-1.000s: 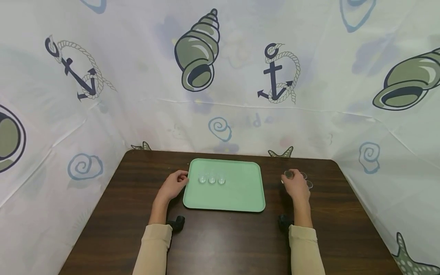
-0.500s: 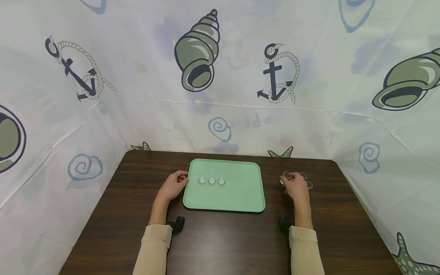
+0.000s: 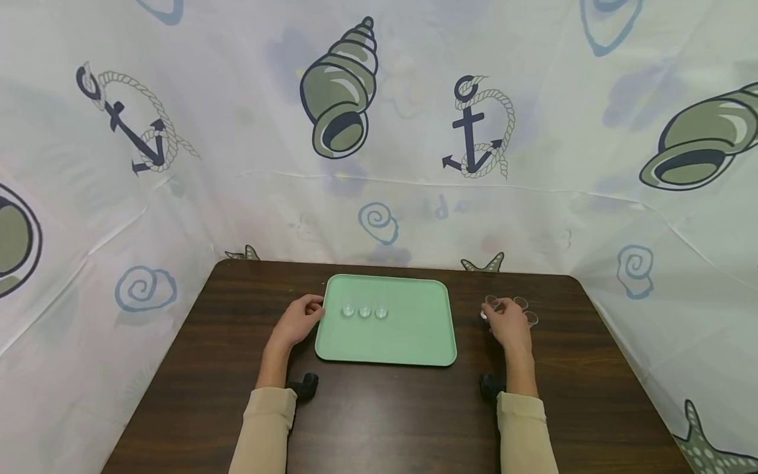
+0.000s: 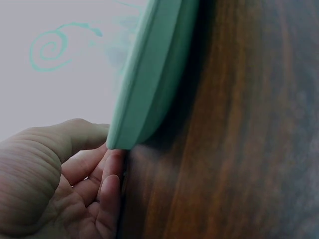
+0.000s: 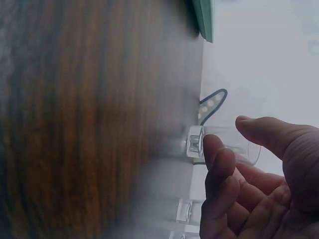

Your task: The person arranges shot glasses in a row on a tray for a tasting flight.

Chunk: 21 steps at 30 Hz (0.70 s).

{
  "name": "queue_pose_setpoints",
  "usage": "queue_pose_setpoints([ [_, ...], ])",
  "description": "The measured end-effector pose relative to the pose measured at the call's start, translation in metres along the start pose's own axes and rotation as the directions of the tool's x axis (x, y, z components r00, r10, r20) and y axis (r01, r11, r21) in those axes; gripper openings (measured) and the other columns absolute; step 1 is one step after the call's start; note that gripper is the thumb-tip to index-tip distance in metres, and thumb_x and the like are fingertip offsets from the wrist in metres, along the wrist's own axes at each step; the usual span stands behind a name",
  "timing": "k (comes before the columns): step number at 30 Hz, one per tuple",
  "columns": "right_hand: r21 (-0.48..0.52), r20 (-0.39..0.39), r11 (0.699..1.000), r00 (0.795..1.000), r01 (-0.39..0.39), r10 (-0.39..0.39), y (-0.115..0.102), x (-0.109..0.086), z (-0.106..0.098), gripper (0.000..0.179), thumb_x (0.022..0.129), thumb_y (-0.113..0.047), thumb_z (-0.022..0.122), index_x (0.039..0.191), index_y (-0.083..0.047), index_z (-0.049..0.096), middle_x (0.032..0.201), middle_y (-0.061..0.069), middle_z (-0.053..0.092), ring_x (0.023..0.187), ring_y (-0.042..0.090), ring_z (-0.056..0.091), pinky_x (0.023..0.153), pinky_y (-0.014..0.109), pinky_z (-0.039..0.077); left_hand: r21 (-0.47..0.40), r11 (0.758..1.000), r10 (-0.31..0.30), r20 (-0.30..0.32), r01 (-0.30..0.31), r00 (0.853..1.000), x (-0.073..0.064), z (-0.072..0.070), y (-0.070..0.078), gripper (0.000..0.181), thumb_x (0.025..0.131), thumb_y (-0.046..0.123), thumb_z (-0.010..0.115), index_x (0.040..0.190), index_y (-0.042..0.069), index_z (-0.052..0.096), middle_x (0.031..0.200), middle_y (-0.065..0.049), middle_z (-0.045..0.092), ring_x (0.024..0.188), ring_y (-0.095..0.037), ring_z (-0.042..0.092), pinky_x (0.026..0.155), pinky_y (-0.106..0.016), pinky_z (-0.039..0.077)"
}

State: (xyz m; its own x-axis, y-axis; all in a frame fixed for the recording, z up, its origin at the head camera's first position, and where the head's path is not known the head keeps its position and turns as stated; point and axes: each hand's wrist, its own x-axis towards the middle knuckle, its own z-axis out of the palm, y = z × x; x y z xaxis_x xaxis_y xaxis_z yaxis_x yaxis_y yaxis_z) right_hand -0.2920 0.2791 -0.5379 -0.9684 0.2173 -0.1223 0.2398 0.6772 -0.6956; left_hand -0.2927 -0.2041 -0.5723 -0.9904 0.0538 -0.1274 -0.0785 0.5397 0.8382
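Note:
My right hand holds a clear shot glass between thumb and fingers, to the right of the tray. In the right wrist view the thick base of that glass is close to the tabletop; I cannot tell whether it touches. Two more clear glasses stand just behind and beside this hand. At the green tray's left edge, my left hand pinches the rim, thumb on top and fingers below. Three clear shot glasses stand in a row on the tray, left of its middle.
The dark wooden table carries everything and ends at a patterned cloth wall behind and on both sides. Brown wood lies between the tray and the right hand.
My right hand has shifted slightly left and toward me with the shot glass. The left hand, the tray and its three glasses stay where they were.

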Motion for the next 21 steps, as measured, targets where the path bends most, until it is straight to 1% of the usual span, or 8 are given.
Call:
queue_pose_setpoints([
  [5, -0.002, 0.005, 1.000, 1.000, -0.006, 0.006, -0.003, -0.003, 0.000, 0.056, 0.109, -0.043, 0.061, 0.146, -0.001, 0.058, 0.110, 0.018, 0.077, 0.080, 0.022, 0.075, 0.064, 0.034, 0.050, -0.007, 1.000, -0.002, 0.003, 0.002, 1.000, -0.001, 0.001, 0.000, 0.044, 0.112, 0.022, 0.056, 0.151, 0.001, 0.056, 0.125, -0.016, 0.062, 0.109, -0.028, 0.057, 0.093, -0.042, 0.048],
  [11, 0.000, -0.021, 1.000, 1.000, 0.000, 0.000, -0.008, -0.005, 0.002, 0.056, 0.107, -0.048, 0.061, 0.143, -0.005, 0.062, 0.109, 0.015, 0.077, 0.077, 0.020, 0.074, 0.066, 0.037, 0.049, 0.001, 1.000, -0.004, -0.004, 0.004, 1.000, 0.001, 0.001, 0.000, 0.044, 0.112, 0.023, 0.056, 0.151, 0.002, 0.056, 0.126, -0.015, 0.062, 0.110, -0.028, 0.058, 0.093, -0.042, 0.048],
  [18, -0.008, -0.032, 1.000, 0.999, 0.023, -0.024, -0.019, -0.009, 0.006, 0.057, 0.107, -0.051, 0.060, 0.142, -0.007, 0.063, 0.110, 0.015, 0.076, 0.077, 0.022, 0.070, 0.067, 0.036, 0.047, 0.004, 1.000, 0.008, -0.009, -0.008, 1.000, 0.001, 0.000, -0.001, 0.044, 0.112, 0.022, 0.055, 0.151, 0.001, 0.056, 0.124, -0.016, 0.062, 0.109, -0.028, 0.058, 0.093, -0.043, 0.048],
  [21, 0.010, -0.043, 0.999, 0.998, 0.036, -0.036, -0.024, -0.012, 0.008, 0.056, 0.107, -0.050, 0.060, 0.141, -0.006, 0.064, 0.108, 0.015, 0.075, 0.077, 0.022, 0.068, 0.065, 0.035, 0.047, 0.006, 1.000, 0.007, -0.009, -0.006, 1.000, 0.001, 0.001, -0.001, 0.044, 0.112, 0.022, 0.056, 0.151, 0.001, 0.057, 0.123, -0.016, 0.062, 0.108, -0.028, 0.057, 0.093, -0.042, 0.048],
])
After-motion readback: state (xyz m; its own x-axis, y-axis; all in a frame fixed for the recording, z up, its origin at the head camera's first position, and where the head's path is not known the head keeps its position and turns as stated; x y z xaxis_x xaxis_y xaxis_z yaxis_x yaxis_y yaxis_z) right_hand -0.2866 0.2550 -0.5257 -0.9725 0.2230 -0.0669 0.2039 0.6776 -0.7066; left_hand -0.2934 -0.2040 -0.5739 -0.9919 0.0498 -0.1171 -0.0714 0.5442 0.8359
